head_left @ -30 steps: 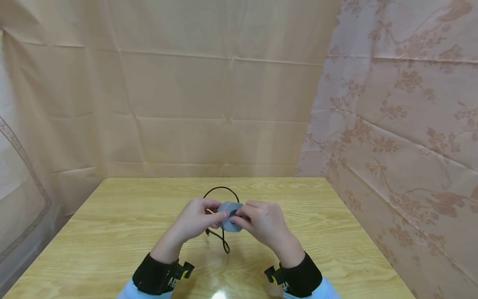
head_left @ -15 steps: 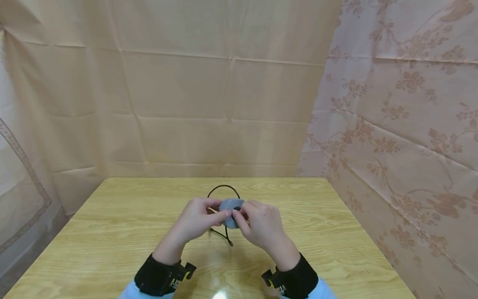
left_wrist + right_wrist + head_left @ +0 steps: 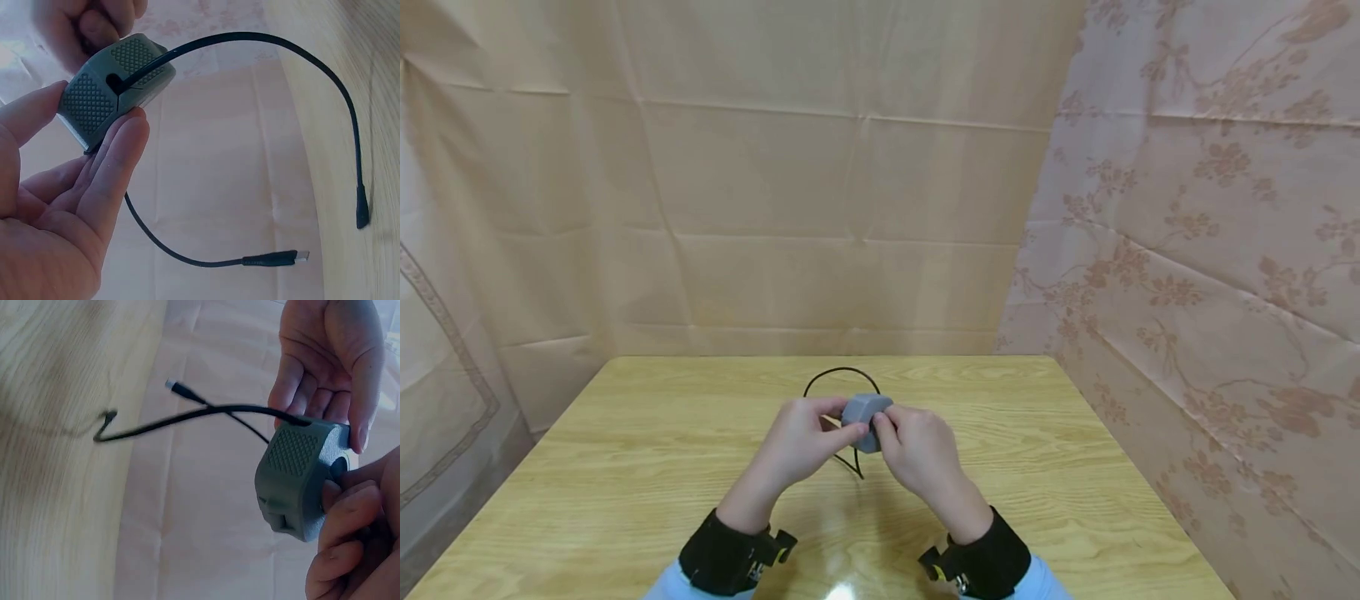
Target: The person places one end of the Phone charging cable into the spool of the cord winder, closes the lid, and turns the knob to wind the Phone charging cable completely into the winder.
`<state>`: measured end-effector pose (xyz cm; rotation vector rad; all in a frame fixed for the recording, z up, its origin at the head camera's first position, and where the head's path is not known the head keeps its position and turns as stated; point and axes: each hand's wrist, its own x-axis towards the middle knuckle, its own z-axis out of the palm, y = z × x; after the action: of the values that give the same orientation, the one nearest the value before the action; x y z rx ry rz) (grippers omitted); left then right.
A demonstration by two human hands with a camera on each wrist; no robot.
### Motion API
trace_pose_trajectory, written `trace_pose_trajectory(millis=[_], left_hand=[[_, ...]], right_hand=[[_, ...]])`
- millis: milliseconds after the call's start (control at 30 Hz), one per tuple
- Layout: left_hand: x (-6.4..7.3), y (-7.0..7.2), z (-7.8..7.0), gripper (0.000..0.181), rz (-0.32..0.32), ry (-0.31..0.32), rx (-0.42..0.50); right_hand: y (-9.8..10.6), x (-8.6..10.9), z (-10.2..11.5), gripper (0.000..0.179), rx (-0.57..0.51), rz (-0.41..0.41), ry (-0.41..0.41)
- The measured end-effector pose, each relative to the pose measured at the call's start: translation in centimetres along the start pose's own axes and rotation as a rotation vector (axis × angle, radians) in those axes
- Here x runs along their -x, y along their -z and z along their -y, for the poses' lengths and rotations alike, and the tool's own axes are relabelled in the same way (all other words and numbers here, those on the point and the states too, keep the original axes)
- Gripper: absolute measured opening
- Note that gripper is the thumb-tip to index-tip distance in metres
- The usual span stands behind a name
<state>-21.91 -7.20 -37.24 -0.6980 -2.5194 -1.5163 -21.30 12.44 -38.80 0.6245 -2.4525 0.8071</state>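
A grey cable winder [image 3: 862,407] with crosshatched sides is held above the table. My left hand [image 3: 801,442] grips its left side between thumb and fingers. On the other side, my right hand [image 3: 921,450] pinches the dark round knob [image 3: 339,467] on its face, which the fingers partly hide. A black cable [image 3: 250,35] leaves a hole in the winder's edge and arcs out to an end close to the tabletop. Another length hangs loose and ends in a metal-tipped plug [image 3: 275,258], seen in the left wrist view.
The light wooden table [image 3: 647,467] spreads beneath both hands. A beige cloth [image 3: 760,183] hangs behind it, and a floral cloth [image 3: 1187,250] hangs on the right. Black straps [image 3: 722,554] with small cameras circle both wrists.
The winder has tilted and risen slightly. My right hand has turned about the knob and shifted a little left. The cable's lower loop below the hands has become shorter.
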Motion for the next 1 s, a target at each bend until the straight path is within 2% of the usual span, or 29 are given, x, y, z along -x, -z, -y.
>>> trace_pose_trajectory(millis=[133, 267, 433, 533, 667, 733, 867, 1000], left_hand=[[0.0, -0.2, 0.0, 0.031, -0.017, -0.010, 0.004], [0.1, -0.6, -0.2, 0.031, -0.057, -0.050, 0.008], [0.1, -1.1, -0.3, 0.034, -0.116, -0.106, 0.016], [0.0, -1.0, -0.3, 0.033, -0.130, -0.083, 0.036], [-0.1, -0.6, 0.1, 0.032, -0.100, -0.013, 0.071], [-0.2, -0.4, 0.3, 0.031, -0.070, 0.012, 0.082], [-0.2, -0.1, 0.5, 0.030, -0.022, 0.022, 0.102], [-0.1, -0.1, 0.3, 0.030, -0.012, 0.013, 0.102]], right_hand=[[-0.1, -0.1, 0.1, 0.040, -0.201, -0.015, -0.123], [-0.2, -0.2, 0.1, 0.037, -0.391, -0.054, -0.232], [-0.3, -0.2, 0.1, 0.036, -0.574, -0.113, -0.312], [-0.3, -0.2, 0.3, 0.035, -0.570, -0.137, -0.265], [-0.2, -0.1, 0.4, 0.031, -0.444, -0.151, -0.133], [-0.2, -0.1, 0.4, 0.030, -0.390, -0.141, -0.092], [-0.1, 0.0, 0.4, 0.031, -0.342, -0.097, -0.084], [0.1, 0.0, 0.4, 0.032, -0.381, -0.075, -0.138]])
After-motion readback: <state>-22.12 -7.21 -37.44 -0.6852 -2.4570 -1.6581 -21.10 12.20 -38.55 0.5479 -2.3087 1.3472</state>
